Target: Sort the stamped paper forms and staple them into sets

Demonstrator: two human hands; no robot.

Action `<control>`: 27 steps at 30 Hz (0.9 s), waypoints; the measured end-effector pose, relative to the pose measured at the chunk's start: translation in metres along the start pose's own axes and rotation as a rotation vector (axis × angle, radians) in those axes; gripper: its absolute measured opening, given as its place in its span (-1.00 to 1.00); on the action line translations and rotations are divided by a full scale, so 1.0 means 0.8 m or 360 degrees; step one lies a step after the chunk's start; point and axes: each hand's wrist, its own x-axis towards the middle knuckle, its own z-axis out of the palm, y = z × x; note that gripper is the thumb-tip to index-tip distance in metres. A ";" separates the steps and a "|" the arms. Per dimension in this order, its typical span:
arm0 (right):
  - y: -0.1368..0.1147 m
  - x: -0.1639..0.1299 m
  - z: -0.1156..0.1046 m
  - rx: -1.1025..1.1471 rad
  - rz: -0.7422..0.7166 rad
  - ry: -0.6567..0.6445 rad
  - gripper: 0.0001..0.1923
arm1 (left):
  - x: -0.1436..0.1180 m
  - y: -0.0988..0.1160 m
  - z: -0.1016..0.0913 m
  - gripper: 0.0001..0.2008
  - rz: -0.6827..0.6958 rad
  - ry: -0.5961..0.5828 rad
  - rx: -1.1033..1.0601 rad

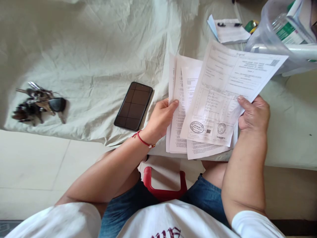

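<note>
In my right hand [255,114] is a printed sheet [223,96] with two round stamps near its lower edge, its thumb pressed on the right side. My left hand [162,115] grips the left edge of several printed papers [177,132], thumb on top. The stamped sheet overlaps those papers and hides much of them. More paper edges show behind the sheet beside my right palm; whether the right fingers hold these too I cannot tell. A black smartphone [133,105] lies on the cloth just left of my left hand.
A bunch of keys [39,102] rests on the cloth-covered table [99,43] at the left. Toward the back right are a notepad [232,34] with a pen [229,24], and a clear plastic container [262,39] holding a bottle and papers. A red stool [164,193] shows between my legs.
</note>
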 end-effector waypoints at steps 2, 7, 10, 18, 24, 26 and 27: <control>-0.003 0.000 0.002 0.0038 -0.0005 0.0005 -0.49 | 0.000 0.000 0.000 -0.68 -0.0002 0.0005 0.0010; -0.006 0.001 0.003 0.0118 -0.0010 0.0044 -0.53 | 0.000 0.000 0.001 -0.71 0.0007 0.0026 0.0022; -0.004 0.003 0.002 0.0181 -0.0036 0.0087 -0.52 | 0.000 -0.001 0.001 -0.70 0.0028 0.0032 0.0021; -0.002 0.002 0.009 0.0249 -0.0045 0.0119 -0.53 | 0.000 -0.001 0.002 -0.74 0.0029 0.0053 0.0025; -0.001 -0.002 0.013 0.0242 -0.0036 0.0075 -0.60 | -0.002 0.005 0.008 -0.80 -0.0017 0.0052 0.0071; 0.000 -0.003 0.014 0.0261 -0.0035 0.0075 -0.59 | -0.003 0.006 0.009 -0.76 0.0002 0.0053 0.0064; 0.000 -0.003 0.015 0.0273 -0.0033 0.0073 -0.57 | -0.003 0.006 0.010 -0.74 0.0011 0.0054 0.0059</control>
